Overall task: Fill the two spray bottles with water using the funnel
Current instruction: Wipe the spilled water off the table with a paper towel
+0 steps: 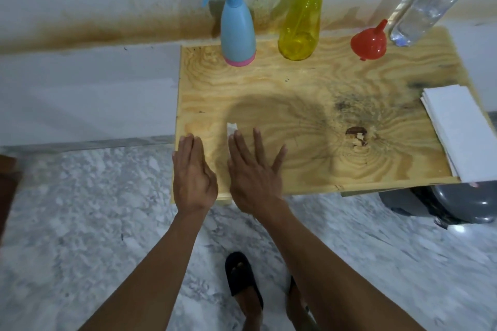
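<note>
Nothing of the task appears begun. Both spray heads are seen screwed on: the blue spray bottle is opaque, so its contents cannot be told, and just right of it the yellow spray bottle looks empty. Further right, the red funnel lies mouth-down beside a clear water bottle. Nearer than the blue bottle, the left hand and right hand are laid flat, fingers extended, gripping nothing.
</note>
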Tool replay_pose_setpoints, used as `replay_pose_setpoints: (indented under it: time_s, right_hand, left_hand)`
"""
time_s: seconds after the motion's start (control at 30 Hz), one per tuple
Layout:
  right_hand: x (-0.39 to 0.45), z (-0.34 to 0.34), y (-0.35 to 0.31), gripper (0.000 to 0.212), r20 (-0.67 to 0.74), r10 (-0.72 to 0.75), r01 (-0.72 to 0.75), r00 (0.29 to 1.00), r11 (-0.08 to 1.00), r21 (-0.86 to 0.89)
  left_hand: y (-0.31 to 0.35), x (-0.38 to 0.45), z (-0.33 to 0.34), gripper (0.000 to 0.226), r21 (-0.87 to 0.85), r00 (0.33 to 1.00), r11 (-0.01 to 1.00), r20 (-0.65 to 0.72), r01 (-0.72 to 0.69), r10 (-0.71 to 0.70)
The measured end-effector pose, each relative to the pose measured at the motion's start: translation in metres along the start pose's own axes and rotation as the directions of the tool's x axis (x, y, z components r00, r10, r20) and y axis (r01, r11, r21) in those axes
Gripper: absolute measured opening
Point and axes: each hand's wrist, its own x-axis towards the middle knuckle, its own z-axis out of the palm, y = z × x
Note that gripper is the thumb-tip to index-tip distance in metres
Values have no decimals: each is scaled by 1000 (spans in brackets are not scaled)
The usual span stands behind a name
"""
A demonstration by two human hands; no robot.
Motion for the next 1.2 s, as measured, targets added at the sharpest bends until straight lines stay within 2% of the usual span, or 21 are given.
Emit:
replay_pose_setpoints:
  time_s: [0.1,0.17,0.3,0.5,0.6,0.77,0.9,1.03,1.13,1.2]
  right_hand:
    - [-19,4,16,55,-38,-38,36,999,998,-54]
    - [-30,6,33,57,-78,-29,22,997,996,-81]
    - [-48,0,87,59,-139,72,-88,988,990,-110]
    - [-76,-23,181,65,-149,228,-251,962,954,-161]
    - [-90,-32,211,64,-132,258,-279,957,944,-177]
    - [-102,-40,230,46,-240,335,-356,911,933,-50]
    - [-108,-41,242,37,-352,323,-315,879,946,81]
    - [-121,-51,242,22,-323,402,-337,857,911,239]
    - [-137,-60,238,23,-312,465,-354,829,867,350]
    - [-148,-68,230,26,-275,547,-382,791,792,476]
  left_hand:
    - [4,-1,1,41,67,1000,998,-2,-1,1]
    - [8,-3,1,42,127,1000,992,13,-15,14]
    - [25,-15,4,55,179,998,984,62,10,-22]
    - [66,-38,23,65,178,992,983,112,42,-63]
    - [87,-46,30,67,178,984,983,157,51,-79]
    - [119,-58,32,72,176,955,981,269,77,-123]
    - [140,-62,26,62,149,924,987,365,63,-114]
    - [167,-73,10,55,102,924,995,380,6,-44]
    - [187,-84,-5,61,100,903,993,419,60,-96]
    - [198,-89,-17,62,85,896,994,433,64,-95]
